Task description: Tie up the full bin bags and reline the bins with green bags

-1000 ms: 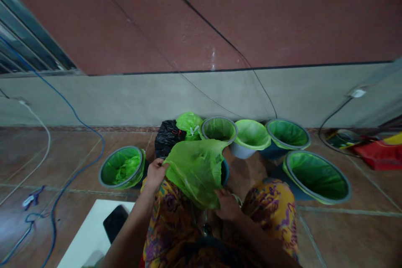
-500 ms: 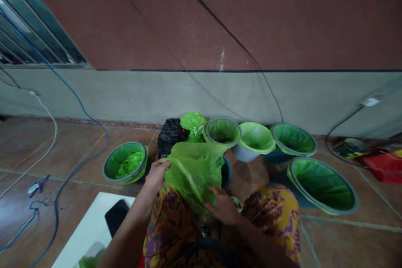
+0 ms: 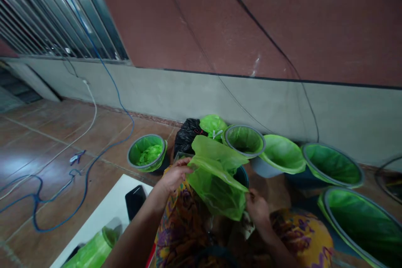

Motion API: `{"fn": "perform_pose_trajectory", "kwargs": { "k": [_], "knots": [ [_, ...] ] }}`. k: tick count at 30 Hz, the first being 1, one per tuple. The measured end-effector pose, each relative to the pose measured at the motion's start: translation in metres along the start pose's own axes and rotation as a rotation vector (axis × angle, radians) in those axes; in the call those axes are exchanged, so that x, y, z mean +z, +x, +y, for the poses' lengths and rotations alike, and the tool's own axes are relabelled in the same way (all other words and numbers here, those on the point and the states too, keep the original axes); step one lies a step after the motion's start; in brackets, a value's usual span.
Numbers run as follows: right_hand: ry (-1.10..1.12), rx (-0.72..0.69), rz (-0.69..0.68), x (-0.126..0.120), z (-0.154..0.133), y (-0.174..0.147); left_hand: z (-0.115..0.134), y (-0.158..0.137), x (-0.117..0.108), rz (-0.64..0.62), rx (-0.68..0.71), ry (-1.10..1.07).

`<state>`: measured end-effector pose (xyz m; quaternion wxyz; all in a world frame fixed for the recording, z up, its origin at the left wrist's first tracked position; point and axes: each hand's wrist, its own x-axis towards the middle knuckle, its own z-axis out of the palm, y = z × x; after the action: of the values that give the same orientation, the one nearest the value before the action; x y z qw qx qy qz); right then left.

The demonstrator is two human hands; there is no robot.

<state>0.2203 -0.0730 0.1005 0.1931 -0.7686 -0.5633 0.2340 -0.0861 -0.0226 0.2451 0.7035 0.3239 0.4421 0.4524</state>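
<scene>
A thin, see-through green plastic bag is stretched between my two hands above my lap. My left hand pinches its upper left edge. At the lower right edge, my right hand grips the plastic with curled fingers. Between them the bag's mouth sags partly apart. Behind the bag stands a blue bucket, mostly hidden by it. A tied green bag and a black bag lie just beyond, against the wall.
Lined bins stand along the wall, among them a grey-rimmed bin, a pale bucket and a large bin. At left are a bin with crumpled green plastic, a white board with a phone and green roll, and a blue cable.
My right hand has moved outward to the right, spreading the bag wider and parting its edge. The view has turned left, so the surroundings appear shifted right.
</scene>
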Motion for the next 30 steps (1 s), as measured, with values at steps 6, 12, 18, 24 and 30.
{"fn": "perform_pose_trajectory", "kwargs": {
  "k": [6, 12, 18, 24, 30],
  "knots": [
    [0.14, -0.01, 0.31, -0.065, 0.017, 0.029, -0.007, 0.012, -0.022, 0.111, 0.176, 0.632],
    [0.14, -0.111, 0.457, -0.095, 0.0, 0.022, -0.015, 0.02, -0.022, 0.626, 0.43, 1.424],
    [0.031, -0.277, 0.521, -0.115, 0.008, 0.017, -0.014, 0.018, -0.022, 0.73, 0.379, 1.537],
    [-0.009, -0.37, 0.747, -0.163, -0.012, 0.0, 0.0, 0.009, -0.016, 0.853, 0.447, 1.415],
    [0.056, -0.307, 0.782, -0.139, -0.012, -0.023, -0.001, 0.001, -0.014, 0.857, 0.434, 1.388]
  ]
}}
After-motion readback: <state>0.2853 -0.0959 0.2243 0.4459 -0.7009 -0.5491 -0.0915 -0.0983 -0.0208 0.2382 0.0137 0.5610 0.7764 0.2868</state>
